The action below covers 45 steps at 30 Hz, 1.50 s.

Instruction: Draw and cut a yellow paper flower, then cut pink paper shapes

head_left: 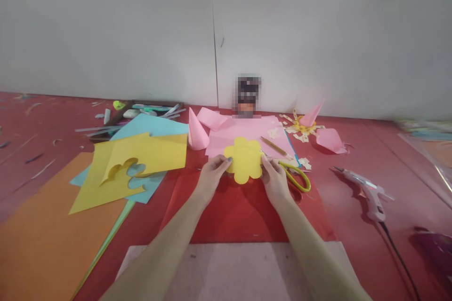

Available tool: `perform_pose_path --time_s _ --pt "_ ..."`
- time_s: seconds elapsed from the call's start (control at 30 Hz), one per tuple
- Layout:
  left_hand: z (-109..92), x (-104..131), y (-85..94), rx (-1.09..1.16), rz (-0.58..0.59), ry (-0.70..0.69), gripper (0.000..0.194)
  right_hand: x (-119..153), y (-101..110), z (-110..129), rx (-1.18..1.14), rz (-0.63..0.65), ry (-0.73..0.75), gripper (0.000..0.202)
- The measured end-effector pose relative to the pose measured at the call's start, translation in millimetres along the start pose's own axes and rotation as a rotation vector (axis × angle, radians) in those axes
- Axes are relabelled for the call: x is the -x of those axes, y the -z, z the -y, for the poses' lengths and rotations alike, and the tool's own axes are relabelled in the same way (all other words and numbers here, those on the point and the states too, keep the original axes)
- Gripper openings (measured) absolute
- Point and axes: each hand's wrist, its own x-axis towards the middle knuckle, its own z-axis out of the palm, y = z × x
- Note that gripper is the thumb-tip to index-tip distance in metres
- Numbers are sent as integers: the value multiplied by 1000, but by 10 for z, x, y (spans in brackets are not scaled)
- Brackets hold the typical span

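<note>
A yellow paper flower (243, 160) with rounded petals is held up between my two hands, over the red sheet (240, 211). My left hand (213, 176) pinches its left edge, thumb in front. On the right edge, my right hand (275, 178) grips it the same way. Yellow-handled scissors (300, 181) lie right beside my right hand, their blades mostly hidden. Behind the flower are pink sheets (254, 127) with a pencil (277, 147) on them. A pink paper cone (197, 131) stands upright to the left of these sheets.
Cut yellow paper (162, 150) lies over blue sheets (151, 124) at left, near orange paper (45, 230). A glue gun (367, 193) with a cord rests at right. Behind it are a pink cone (312, 115), pink paper (330, 141) and scraps. A white wall (141, 33) closes off the back.
</note>
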Motion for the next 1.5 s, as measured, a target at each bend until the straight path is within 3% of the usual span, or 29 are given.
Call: perform_pose_path --time_s 0.3,0.5,0.6,0.73,0.8,1.07,1.2,1.5 --pt "8 1 2 -83 -15 -28 25 -6 5 -3 2 6 20 17" --pt "-1 1 20 -338 -169 -147 21 12 -36 5 91 2 84 14" --pt "-6 -5 37 -341 -239 -202 17 21 -32 12 105 26 66 15" --pt "-14 -14 43 -283 -196 -339 6 36 14 -7 139 62 99 12" --pt "-16 -15 43 -277 -198 -374 10 41 41 -27 171 52 124 10" --pt "-11 -16 38 -189 -237 -274 13 33 54 -76 401 9 181 16" --pt "3 -16 21 -338 -194 -272 19 11 40 -102 533 41 230 21" --pt "43 -3 31 -771 -122 -505 23 35 79 -138 897 92 375 23"
